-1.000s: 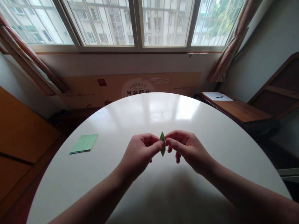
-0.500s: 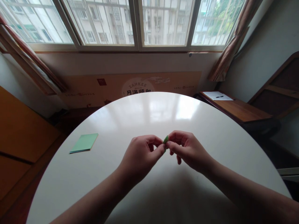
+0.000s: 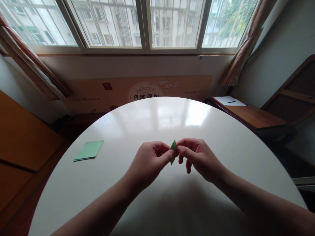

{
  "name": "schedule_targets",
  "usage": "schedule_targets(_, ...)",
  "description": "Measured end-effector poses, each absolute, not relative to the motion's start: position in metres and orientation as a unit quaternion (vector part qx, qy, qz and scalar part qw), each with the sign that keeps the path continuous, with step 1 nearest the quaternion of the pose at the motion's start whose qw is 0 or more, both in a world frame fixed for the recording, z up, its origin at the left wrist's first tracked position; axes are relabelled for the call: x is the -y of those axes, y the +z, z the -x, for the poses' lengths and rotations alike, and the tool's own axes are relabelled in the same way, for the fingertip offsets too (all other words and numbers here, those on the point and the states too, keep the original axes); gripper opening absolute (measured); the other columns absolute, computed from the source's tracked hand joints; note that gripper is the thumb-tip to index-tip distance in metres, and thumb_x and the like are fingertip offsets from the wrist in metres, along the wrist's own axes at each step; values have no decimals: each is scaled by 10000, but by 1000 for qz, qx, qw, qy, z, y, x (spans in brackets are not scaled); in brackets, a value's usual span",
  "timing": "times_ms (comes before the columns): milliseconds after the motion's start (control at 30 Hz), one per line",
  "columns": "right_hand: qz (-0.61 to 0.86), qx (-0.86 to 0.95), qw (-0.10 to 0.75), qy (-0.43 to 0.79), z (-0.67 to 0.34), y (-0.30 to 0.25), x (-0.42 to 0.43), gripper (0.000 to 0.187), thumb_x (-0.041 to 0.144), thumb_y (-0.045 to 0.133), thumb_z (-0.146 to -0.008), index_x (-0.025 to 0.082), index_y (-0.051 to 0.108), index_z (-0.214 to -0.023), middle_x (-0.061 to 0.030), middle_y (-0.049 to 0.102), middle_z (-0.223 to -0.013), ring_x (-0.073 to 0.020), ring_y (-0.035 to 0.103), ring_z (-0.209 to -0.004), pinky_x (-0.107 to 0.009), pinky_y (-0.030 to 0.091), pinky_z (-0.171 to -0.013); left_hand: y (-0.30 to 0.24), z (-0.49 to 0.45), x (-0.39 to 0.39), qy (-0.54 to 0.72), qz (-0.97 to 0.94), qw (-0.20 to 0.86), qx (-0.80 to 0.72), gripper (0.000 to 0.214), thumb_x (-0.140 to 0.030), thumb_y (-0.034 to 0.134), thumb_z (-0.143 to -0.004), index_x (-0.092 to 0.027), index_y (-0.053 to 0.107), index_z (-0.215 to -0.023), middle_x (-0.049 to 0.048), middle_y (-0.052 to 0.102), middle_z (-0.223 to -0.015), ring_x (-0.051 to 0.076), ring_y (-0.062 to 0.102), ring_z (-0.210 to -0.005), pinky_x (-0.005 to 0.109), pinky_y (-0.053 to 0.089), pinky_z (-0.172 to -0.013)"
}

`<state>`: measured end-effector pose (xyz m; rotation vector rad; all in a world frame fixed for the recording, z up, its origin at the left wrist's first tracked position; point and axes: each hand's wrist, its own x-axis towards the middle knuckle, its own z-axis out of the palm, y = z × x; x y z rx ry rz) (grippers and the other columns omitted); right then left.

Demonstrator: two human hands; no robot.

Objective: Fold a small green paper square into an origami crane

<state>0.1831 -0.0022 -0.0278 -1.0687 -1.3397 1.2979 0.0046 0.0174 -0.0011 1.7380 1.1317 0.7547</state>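
A small piece of folded green paper [image 3: 173, 145] is held up above the white table, narrow and pointed at its top and bottom. My left hand [image 3: 150, 160] pinches it from the left, with the thumb lying across its face. At its right edge, the thumb and index finger of my right hand [image 3: 197, 155] close in a pinch. The other right fingers curl loosely below. Part of the paper is hidden behind the fingertips. To the left, a stack of light green square paper [image 3: 89, 150] lies flat on the table, a darker sheet edge showing underneath.
The round white table [image 3: 98, 196] spans the view beneath both hands. Beyond its right edge stands a wooden desk [image 3: 267, 114] bearing a white sheet [image 3: 227, 101] and a dark pen. An orange-brown printed panel [image 3: 169, 87] runs along the wall under the window.
The folded paper has turned, so more of its green face shows above and below my left thumb. My right thumb has shifted slightly right. The paper stack stays put.
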Motion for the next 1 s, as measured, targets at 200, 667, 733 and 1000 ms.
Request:
schedule_targets(200, 421, 546, 467, 554, -182, -26, 4, 233, 357, 734, -824, 146, 693, -913, -41, 654, -770, -170, 630, -664, -178, 474, -366, -1, -5, -22, 344, -605, 545, -467, 238, -379, 724, -751, -143, 709, -724, 7, 632, -622, 97, 462, -485, 206, 378, -425)
schedule_targets(667, 432, 563, 410, 573, -179, -25, 5, 156, 300, 644, -825, 159, 639, -758, -13, 603, -686, -124, 548, -572, -179, 460, -384, -2, -2, -24, 320, -636, 564, -419, 150, -288, 690, -803, -151, 706, -745, 35, 711, -671, 133, 600, -572, 192, 418, -450)
schedule_targets(733, 435, 567, 410, 567, -179, -25, 6, 156, 306, 639, -822, 163, 634, -759, -13, 598, -690, -127, 550, -581, -180, 459, -386, -1, -1, -24, 324, -642, 552, -423, 147, -273, 678, -805, -155, 709, -724, 22, 699, -646, 116, 567, -529, 189, 417, -439)
schedule_targets(1000, 439, 589, 406, 544, -178, -23, 9, 153, 289, 606, -852, 168, 611, -759, -12, 593, -698, -142, 565, -611, -188, 461, -395, -3, -3, -22, 344, -652, 511, -443, 206, -283, 641, -829, -152, 711, -687, -3, 660, -582, 91, 504, -478, 183, 421, -437)
